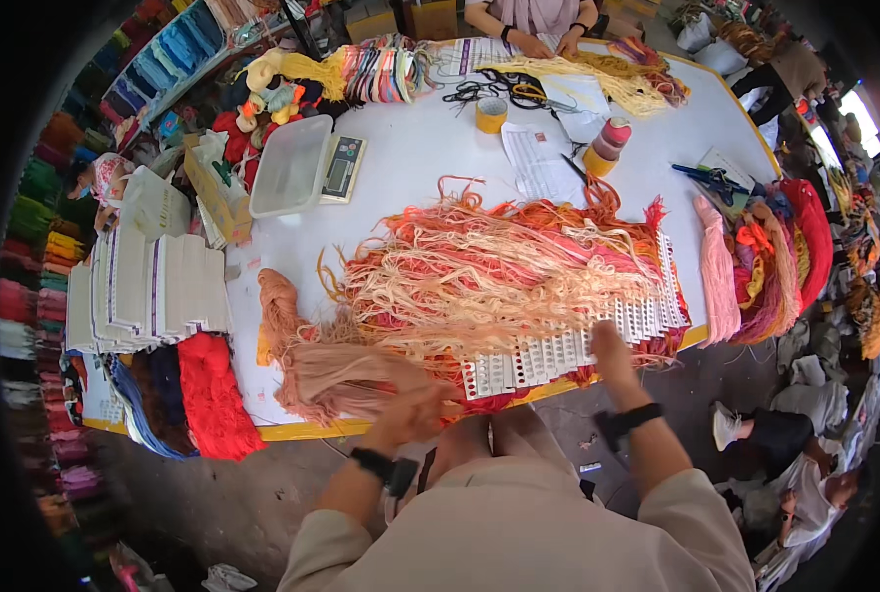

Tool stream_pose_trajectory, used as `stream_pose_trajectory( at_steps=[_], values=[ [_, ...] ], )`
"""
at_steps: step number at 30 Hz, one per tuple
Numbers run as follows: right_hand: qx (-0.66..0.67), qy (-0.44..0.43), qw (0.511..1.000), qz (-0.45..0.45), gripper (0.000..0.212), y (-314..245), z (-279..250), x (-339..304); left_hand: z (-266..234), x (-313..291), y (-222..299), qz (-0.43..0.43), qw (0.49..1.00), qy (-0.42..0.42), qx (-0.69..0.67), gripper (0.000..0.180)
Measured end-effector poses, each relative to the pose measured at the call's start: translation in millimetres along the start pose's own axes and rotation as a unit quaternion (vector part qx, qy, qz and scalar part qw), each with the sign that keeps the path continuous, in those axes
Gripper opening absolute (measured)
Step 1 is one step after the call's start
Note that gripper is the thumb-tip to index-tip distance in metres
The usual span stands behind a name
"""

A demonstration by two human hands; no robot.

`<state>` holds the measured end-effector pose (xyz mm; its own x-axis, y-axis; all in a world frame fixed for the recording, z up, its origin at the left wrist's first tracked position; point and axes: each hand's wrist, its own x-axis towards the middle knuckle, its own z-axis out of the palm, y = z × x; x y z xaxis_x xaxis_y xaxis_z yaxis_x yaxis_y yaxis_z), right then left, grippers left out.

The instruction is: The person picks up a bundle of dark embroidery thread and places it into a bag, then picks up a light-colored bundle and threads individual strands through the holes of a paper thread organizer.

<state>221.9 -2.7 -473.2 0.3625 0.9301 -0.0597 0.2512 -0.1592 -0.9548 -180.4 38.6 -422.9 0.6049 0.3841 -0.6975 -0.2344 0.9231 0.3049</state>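
Observation:
A thick spread of loose thread [489, 261] in cream, pink and orange lies across the near middle of the table. Along its near side runs a row of white cards [549, 355] with punched holes, strands hanging from them. My left hand [415, 414] is at the table's near edge, by the end of a beige-pink skein [346, 378]; its fingers are drawn together, and what they hold is too small to make out. Over the right part of the cards, my right hand [613, 355] is closed, its fingertips partly hidden.
White card stacks [149, 286] and a red skein [213, 395] lie at left. Beyond the thread are a clear plastic bin [290, 168], a scale [342, 170], a tape roll [491, 114] and a thread cone [610, 146]. More skeins [756, 261] hang at right. Another person's hands [549, 44] work across the table.

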Motion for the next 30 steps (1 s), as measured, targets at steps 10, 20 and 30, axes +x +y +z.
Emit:
stream_pose_trajectory(
  at_steps=[10,20,30],
  values=[
    [-0.135,-0.251,0.957,0.053,0.014,-42,119,-11,-95,-1,54,0.207,0.910,0.354,0.056,0.035],
    [-0.173,-0.372,0.911,-0.043,0.018,-46,161,-1,-17,80,-29,0.090,0.897,0.278,0.333,0.018],
    [-0.181,-0.408,0.895,-0.013,0.019,-41,163,-3,17,77,-23,0.103,0.972,0.193,0.086,0.011]
  ],
)
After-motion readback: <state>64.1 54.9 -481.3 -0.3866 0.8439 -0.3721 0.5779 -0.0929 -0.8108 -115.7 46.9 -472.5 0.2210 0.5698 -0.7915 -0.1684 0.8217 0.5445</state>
